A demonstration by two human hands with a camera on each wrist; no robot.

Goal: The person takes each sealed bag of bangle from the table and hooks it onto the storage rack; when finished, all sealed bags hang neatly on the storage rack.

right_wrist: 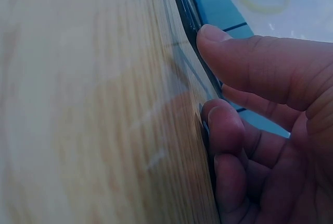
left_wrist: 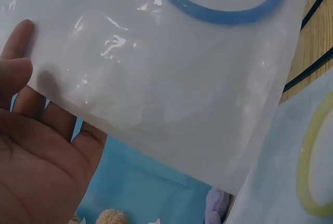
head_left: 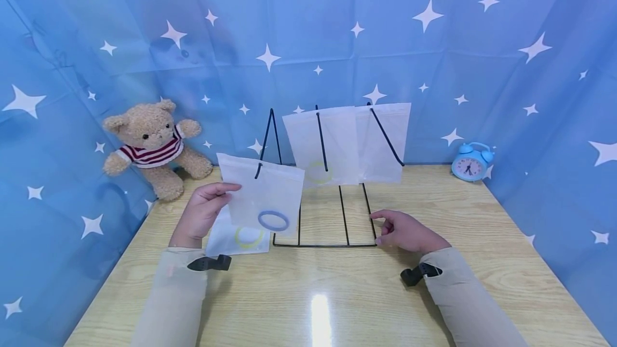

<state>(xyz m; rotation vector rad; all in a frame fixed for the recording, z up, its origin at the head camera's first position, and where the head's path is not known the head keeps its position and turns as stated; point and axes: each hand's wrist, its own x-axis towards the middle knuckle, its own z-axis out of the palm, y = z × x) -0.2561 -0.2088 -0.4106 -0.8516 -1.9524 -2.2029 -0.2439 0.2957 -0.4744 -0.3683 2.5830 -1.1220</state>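
Note:
My left hand (head_left: pixel 204 210) pinches the left edge of a white plastic bag (head_left: pixel 246 191) with a blue ring (head_left: pixel 273 220) showing in it. At the bag's top, a black prong tip of the wire rack (head_left: pixel 324 246) shows in front. In the left wrist view the thumb (left_wrist: pixel 15 73) lies over the bag's edge. My right hand (head_left: pixel 402 232) grips the rack's base near its front right corner, with thumb and curled fingers at the wire. Two more white bags hang on the rack, the middle bag (head_left: pixel 337 143) with a yellow ring, and the right bag (head_left: pixel 385 146).
Another bag (head_left: pixel 222 240) with a yellow ring lies on the wooden table (head_left: pixel 366 304), partly under the held bag. A teddy bear (head_left: pixel 149 141) sits at the back left, a blue alarm clock (head_left: pixel 469 167) at the back right. A starry blue curtain (head_left: pixel 318 31) stands behind.

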